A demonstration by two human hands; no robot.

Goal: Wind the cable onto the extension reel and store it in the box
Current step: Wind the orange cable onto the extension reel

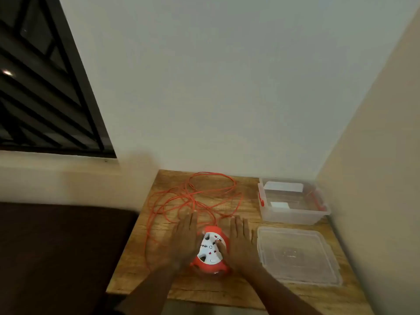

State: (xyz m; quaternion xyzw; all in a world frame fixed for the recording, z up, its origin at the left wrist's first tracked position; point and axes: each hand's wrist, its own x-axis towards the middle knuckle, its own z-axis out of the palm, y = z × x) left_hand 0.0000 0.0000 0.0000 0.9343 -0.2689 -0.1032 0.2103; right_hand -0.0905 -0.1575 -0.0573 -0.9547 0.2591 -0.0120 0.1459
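Two hands flank the extension reel [210, 251] on the wooden bench [141, 264]: your left hand [187, 239] lies flat and open against its left side, your right hand [238, 242] flat and open against its right, thumb reaching onto the white socket face. Neither hand is gripping anything. No brand, label or writing can be read on the reel; the frame is too soft, and only small dark and red marks show on the white face.

Nearly all of the orange cable [200, 196] lies unwound in loose, overlapping loops on the bench behind and to the left of the reel, with one long strand running down the left side toward the front edge. It crosses the space just beyond your fingertips.

At the far right corner, against the walls, sits the clear plastic box [293, 214], open, with red latches on its sides. What sits inside it cannot be made out. Its clear lid [297, 255] lies flat on the bench just in front of it, near your right hand. A dark window grille [41, 87] fills the upper left.
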